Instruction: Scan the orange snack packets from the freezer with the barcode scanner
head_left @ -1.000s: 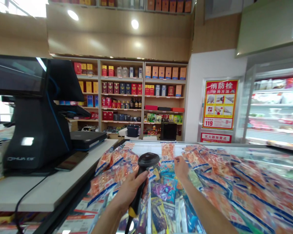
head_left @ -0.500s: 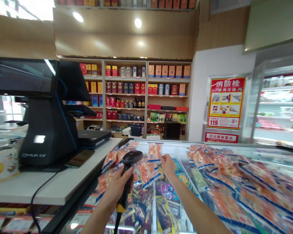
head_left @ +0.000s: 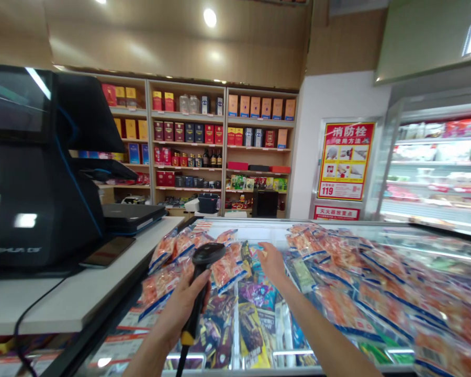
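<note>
My left hand (head_left: 188,296) is wrapped round the handle of a black and yellow barcode scanner (head_left: 199,283), its head tilted up and its cord running down towards me. Over the glass freezer top, my right hand (head_left: 271,262) has its fingers loosely apart with nothing in them. Left of that hand, clear packets of orange-pink food with blue edges, such as this packet (head_left: 224,269), lie in a loose group around the scanner. A larger heap of the same packets (head_left: 345,283) spreads over the right side of the glass.
Beneath the glass of the chest freezer (head_left: 259,226) lie colourful wrapped goods. To the left a white counter (head_left: 63,301) carries a black checkout terminal (head_left: 43,199) and a phone (head_left: 108,252). Shelves of boxes (head_left: 186,131) stand behind, with a glass-fronted fridge (head_left: 435,162) at right.
My right hand has let go of a packet, which now lies with the left group. The view has turned a little to the right. The scanner stays in my left hand.
</note>
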`<state>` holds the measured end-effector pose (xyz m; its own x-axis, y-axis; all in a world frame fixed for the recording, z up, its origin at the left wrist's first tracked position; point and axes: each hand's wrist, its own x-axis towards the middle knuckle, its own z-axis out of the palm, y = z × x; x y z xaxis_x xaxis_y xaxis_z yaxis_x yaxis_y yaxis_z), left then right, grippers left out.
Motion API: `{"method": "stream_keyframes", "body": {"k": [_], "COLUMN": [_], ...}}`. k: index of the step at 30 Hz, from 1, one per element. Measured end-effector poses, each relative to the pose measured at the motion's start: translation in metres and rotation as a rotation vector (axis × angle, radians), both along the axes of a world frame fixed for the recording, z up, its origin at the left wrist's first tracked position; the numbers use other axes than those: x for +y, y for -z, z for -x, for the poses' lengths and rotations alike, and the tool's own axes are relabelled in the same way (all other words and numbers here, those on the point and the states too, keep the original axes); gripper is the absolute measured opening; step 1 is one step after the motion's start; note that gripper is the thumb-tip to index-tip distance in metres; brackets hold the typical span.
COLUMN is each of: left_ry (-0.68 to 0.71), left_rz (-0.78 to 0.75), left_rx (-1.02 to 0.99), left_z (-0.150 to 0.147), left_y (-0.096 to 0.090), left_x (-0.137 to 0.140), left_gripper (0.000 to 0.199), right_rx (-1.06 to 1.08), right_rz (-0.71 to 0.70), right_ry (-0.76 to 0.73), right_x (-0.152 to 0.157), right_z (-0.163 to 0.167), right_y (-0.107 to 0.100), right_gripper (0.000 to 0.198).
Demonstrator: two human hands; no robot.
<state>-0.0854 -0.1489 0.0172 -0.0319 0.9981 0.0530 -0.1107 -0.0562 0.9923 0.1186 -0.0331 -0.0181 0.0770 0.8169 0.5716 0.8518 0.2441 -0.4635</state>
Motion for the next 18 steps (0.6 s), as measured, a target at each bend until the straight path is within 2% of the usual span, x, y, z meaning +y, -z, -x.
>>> {"method": "stream_keyframes", "body": {"k": [5, 10, 14, 18], "left_ry": [0.093, 0.157, 0.15, 0.142], "left_rz": [0.007, 0.021, 0.023, 0.016], "left_rx": [0.031, 0.031, 0.04, 0.037], "left_z": [-0.024, -0.042, -0.049, -0.049], "left_y": [0.0, 0.001, 0.003, 0.002], "left_x": [-0.004, -0.004, -0.003, -0.002], "left_gripper": [0.029, 0.029, 0.027, 0.028], "right_rx": [-0.267, -0.363, -0.35, -0.259], "right_rz": [-0.09, -0.025, 0.003, -0.004], "right_ry": [0.185, 0.394, 0.336, 0.288], "right_x": [-0.05, -0.081, -0.069, -0.036], "right_z": [-0.079, -0.142, -0.15, -0.13], "right_y": [0.005, 0.04, 0.064, 0.062], "right_gripper": [0.033, 0.043, 0.049, 0.047]}}
